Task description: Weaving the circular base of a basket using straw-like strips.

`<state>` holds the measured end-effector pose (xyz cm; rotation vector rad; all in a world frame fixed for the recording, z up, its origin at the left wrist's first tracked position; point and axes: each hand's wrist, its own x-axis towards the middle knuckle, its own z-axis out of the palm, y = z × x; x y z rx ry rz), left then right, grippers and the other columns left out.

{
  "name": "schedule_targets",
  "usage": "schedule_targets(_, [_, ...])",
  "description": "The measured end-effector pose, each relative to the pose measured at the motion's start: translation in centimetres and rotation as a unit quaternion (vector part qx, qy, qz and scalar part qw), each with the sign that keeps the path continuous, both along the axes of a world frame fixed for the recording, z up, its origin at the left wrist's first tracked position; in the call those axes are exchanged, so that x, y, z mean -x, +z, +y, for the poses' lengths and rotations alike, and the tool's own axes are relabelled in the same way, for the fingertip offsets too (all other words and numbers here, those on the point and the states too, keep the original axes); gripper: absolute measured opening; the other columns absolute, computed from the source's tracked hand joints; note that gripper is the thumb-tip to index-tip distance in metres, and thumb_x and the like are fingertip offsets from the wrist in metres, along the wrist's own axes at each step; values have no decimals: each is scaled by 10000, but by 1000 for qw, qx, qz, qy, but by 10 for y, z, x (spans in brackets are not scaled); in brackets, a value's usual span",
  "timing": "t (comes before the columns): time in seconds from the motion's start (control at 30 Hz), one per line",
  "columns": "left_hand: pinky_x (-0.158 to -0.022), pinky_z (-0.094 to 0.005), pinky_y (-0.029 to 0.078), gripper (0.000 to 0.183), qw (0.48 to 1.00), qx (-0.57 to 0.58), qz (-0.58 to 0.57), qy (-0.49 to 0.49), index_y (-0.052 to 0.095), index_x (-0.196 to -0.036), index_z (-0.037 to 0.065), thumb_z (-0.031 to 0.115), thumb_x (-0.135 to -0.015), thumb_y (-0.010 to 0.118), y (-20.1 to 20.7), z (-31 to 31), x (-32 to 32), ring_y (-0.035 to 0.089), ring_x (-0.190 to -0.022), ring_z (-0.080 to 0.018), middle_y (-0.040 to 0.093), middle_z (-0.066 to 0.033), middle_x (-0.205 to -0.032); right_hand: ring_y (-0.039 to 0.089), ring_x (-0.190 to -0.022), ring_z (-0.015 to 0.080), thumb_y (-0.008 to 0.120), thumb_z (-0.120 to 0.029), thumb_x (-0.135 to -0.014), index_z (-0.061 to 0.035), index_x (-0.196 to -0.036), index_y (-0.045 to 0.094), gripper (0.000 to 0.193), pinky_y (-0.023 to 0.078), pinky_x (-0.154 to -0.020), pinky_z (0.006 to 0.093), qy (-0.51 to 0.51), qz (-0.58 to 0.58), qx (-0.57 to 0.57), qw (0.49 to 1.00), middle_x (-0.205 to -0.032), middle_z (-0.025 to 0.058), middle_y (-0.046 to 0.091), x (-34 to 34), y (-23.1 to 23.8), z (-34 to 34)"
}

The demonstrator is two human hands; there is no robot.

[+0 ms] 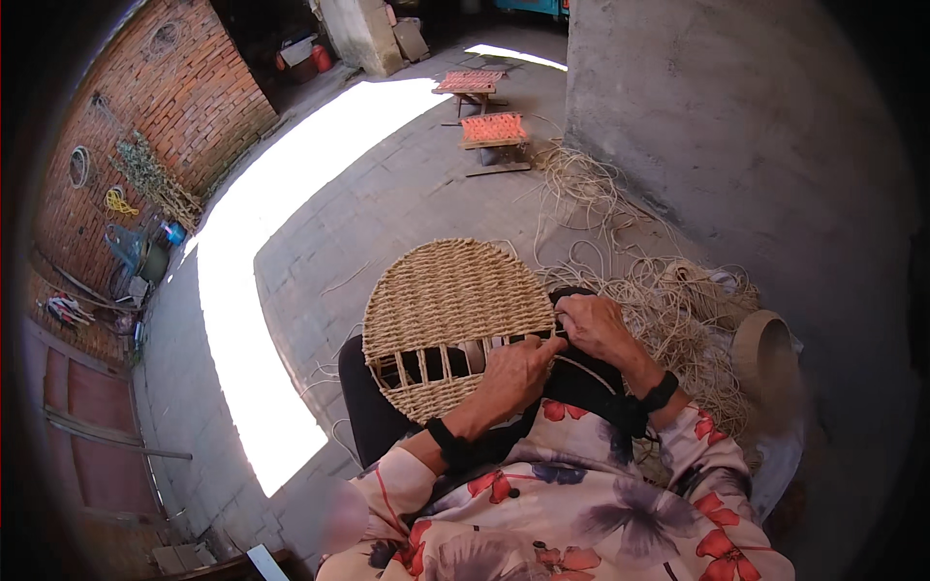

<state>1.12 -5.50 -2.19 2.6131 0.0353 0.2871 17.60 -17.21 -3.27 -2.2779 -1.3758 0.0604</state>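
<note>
A rounded panel of tan woven rope [455,295] rests tilted across my lap. Its upper part is densely woven, and bare upright bars show in a gap above a narrow woven band [431,399] at the bottom. My left hand [518,373] lies over the lower right of the gap, fingers closed on the panel's right side. Beside that edge, my right hand [596,324] has its fingers curled in a pinch; what sits between them is hidden. A pale rope strand [586,372] curves out from below the hands toward my right wrist.
A big tangle of loose rope [678,320] covers the floor at my right, near a pale round hoop [760,349] and a grey wall [736,126]. Ahead stand two low stools with red woven seats [492,127]. A brick wall [174,87] rises at the left.
</note>
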Motion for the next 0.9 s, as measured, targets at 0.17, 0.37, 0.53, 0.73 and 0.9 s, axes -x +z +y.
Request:
schedule_targets(0.17, [-603, -472, 482, 316, 1000, 18, -12, -13, 606, -1139, 135, 105, -829, 659, 6, -2, -1, 662, -720, -348, 652, -129, -800, 671, -772, 394, 545, -108, -824, -52, -838, 667, 135, 519, -695, 493, 32, 59, -17, 998, -761, 182, 670, -7, 5, -1])
schedule_targets(0.37, [-629, -426, 502, 238, 981, 185, -23, 48, 600, -1113, 87, 60, -876, 614, 11, -1, 4, 656, -693, -340, 649, -133, -761, 670, -773, 397, 568, -75, -810, -64, -882, 689, 142, 524, -683, 483, 56, 76, -38, 995, -787, 190, 675, -12, -6, -8])
schedule_targets(0.53, [-612, -395, 505, 121, 979, 164, -122, 13, 617, -989, 55, 28, -871, 614, 4, -2, 13, 653, -724, -327, 630, -140, -809, 667, -767, 400, 555, -70, -831, -60, -888, 678, 136, 522, -685, 487, 56, 74, -81, 992, -773, 187, 669, -11, 2, -11])
schedule_targets(0.73, [-609, -387, 528, 97, 985, 106, -116, -76, 606, -859, 71, 17, -816, 673, 1, 3, 37, 652, -727, -300, 603, -86, -856, 660, -786, 378, 576, -66, -849, -47, -920, 677, 125, 518, -706, 455, 70, 80, -86, 991, -796, 178, 660, -6, -2, -8])
schedule_targets(0.9, [-602, -402, 521, 86, 988, 93, -69, -103, 612, -856, 83, 26, -815, 662, 1, 0, 37, 645, -727, -310, 602, -83, -895, 658, -780, 354, 611, -38, -847, -15, -920, 662, 91, 509, -694, 434, 66, 125, -106, 984, -820, 166, 657, -2, 0, -19])
